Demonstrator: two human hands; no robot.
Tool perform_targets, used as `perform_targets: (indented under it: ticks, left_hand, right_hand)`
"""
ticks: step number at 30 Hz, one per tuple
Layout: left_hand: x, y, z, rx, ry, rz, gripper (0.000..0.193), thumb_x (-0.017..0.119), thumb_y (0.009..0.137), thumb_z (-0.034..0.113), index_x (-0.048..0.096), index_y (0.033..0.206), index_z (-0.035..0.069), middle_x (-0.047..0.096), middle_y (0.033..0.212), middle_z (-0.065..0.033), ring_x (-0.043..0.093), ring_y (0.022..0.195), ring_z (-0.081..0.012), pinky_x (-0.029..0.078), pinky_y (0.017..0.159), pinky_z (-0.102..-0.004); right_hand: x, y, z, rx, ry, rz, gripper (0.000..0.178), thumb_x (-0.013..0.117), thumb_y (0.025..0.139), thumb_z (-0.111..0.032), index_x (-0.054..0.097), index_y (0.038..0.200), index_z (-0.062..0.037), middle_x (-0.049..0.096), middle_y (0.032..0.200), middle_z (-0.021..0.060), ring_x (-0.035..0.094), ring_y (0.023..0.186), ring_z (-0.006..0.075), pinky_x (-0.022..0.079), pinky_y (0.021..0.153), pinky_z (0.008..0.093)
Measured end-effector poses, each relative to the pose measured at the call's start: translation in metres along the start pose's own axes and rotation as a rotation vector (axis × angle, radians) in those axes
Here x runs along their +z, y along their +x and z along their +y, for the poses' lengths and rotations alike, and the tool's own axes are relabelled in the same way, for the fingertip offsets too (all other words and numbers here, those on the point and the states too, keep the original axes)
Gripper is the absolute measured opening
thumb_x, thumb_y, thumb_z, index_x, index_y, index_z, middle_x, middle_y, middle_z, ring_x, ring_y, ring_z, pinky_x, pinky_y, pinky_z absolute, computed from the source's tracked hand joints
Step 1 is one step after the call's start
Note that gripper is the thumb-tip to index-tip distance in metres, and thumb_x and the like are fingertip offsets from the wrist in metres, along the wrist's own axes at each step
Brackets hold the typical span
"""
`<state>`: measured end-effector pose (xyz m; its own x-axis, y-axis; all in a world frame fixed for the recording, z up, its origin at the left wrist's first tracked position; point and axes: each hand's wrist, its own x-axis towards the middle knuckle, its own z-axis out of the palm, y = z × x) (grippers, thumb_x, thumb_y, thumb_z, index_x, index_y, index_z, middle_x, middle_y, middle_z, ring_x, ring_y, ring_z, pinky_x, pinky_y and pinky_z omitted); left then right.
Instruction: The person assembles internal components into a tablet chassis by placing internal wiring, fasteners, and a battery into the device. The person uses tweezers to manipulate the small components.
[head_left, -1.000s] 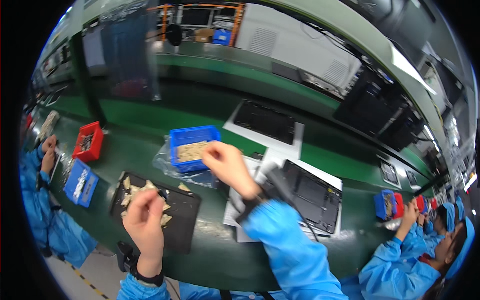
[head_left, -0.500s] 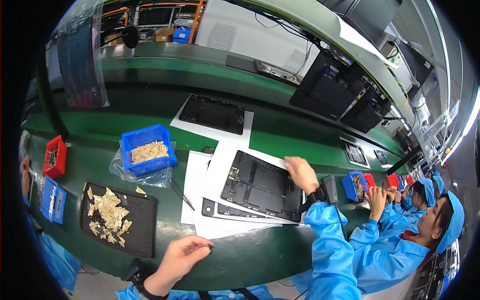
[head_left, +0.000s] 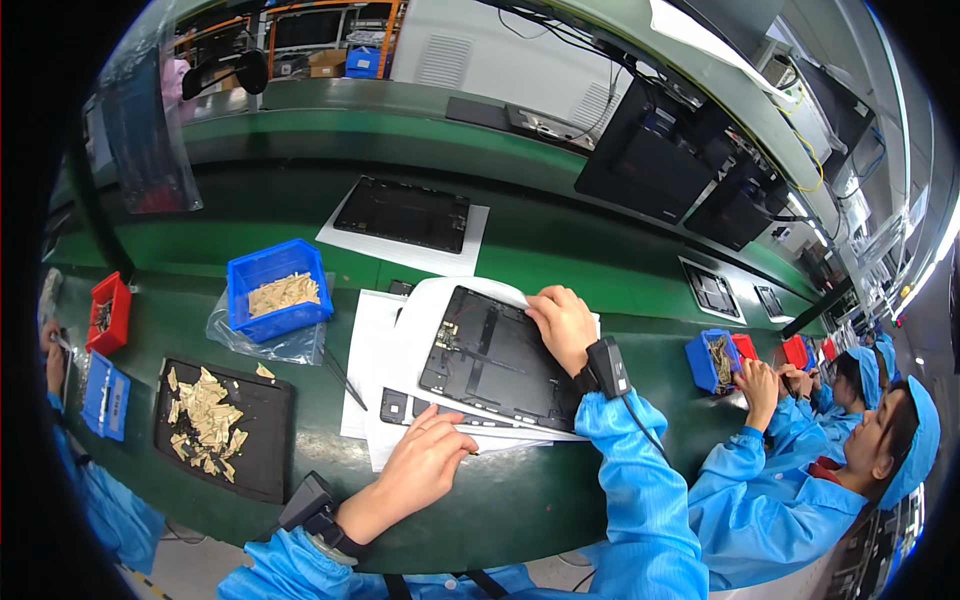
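A black tablet housing (head_left: pixel 490 365) with a red wire and small gold parts at its left end lies on white sheets (head_left: pixel 352 415). At its far right edge my right hand (head_left: pixel 563 328) is closed, fingertips on the rim. My left hand (head_left: pixel 425 462) hovers by the near edge, thumb and forefinger pinched together. A tiny dark piece shows at those fingertips, too small to name. Beneath the housing, another dark flat part (head_left: pixel 395 405) sticks out. Tweezers (head_left: pixel 345 380) rest on the left of the sheets.
Left of the sheets are a blue bin (head_left: pixel 275 325) of beige strips and a black tray (head_left: pixel 270 470) heaped with similar pieces. A red bin (head_left: pixel 118 325) stands farther left. Behind lies another housing (head_left: pixel 405 215). A co-worker (head_left: pixel 770 500) sits close on my right.
My left hand has moved up and right, from over the near table edge to the housing's near side. My right hand stays at the far right rim. The whole view has shifted slightly.
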<state>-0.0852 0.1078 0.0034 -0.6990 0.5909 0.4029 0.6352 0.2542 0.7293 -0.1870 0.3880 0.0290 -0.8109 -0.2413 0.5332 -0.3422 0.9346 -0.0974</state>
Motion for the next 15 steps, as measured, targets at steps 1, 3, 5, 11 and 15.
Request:
perform_targets:
  ticks: [1, 3, 5, 11, 15]
  left_hand:
    - [0.001, 0.001, 0.000, 0.014, 0.028, -0.002, 0.009, 0.062, 0.080, 0.002, 0.065, 0.088, 0.006, 0.062, 0.092, -0.0117, 0.056, 0.111, -0.0316, 0.035, 0.106, -0.0489]
    - [0.002, 0.002, 0.000, 0.009, 0.023, 0.005, 0.009, 0.062, 0.080, 0.003, 0.065, 0.087, 0.006, 0.062, 0.091, -0.0114, 0.056, 0.110, -0.0310, 0.035, 0.105, -0.0489]
    - [0.002, 0.002, 0.000, 0.001, 0.021, 0.015, 0.008, 0.062, 0.080, 0.003, 0.066, 0.087, 0.006, 0.062, 0.091, -0.0111, 0.057, 0.109, -0.0304, 0.035, 0.105, -0.0489]
    - [0.002, 0.002, -0.003, -0.051, 0.006, 0.004, 0.005, 0.064, 0.081, 0.006, 0.066, 0.086, 0.007, 0.065, 0.090, -0.0090, 0.058, 0.108, -0.0285, 0.035, 0.105, -0.0481]
    - [0.001, 0.003, -0.004, -0.052, 0.004, -0.008, 0.006, 0.064, 0.081, 0.007, 0.066, 0.086, 0.007, 0.065, 0.091, -0.0092, 0.058, 0.107, -0.0287, 0.036, 0.104, -0.0471]
  right_hand:
    - [0.001, -0.001, -0.003, 0.004, -0.005, 0.068, 0.016, 0.067, 0.082, -0.017, 0.068, 0.096, -0.0092, 0.061, 0.091, 0.0051, 0.058, 0.089, 0.0251, 0.046, 0.077, 0.0376]
    - [0.001, -0.004, -0.001, -0.010, -0.025, 0.046, 0.019, 0.066, 0.083, -0.017, 0.068, 0.101, -0.0104, 0.062, 0.090, 0.0063, 0.060, 0.086, 0.0258, 0.047, 0.076, 0.0371]
    - [0.002, -0.002, -0.003, 0.067, 0.010, -0.037, 0.017, 0.067, 0.083, -0.020, 0.068, 0.095, -0.0076, 0.063, 0.090, 0.0081, 0.061, 0.083, 0.0282, 0.048, 0.074, 0.0371]
    - [0.003, 0.008, -0.012, 0.166, 0.067, -0.181, 0.023, 0.069, 0.082, -0.026, 0.060, 0.087, -0.0055, 0.066, 0.093, 0.0116, 0.063, 0.089, 0.0321, 0.048, 0.078, 0.0414]
    - [-0.002, 0.025, 0.002, 0.165, 0.265, -0.302, 0.032, 0.072, 0.080, -0.027, 0.061, 0.097, -0.0026, 0.065, 0.098, 0.0175, 0.062, 0.092, 0.0352, 0.048, 0.082, 0.0405]
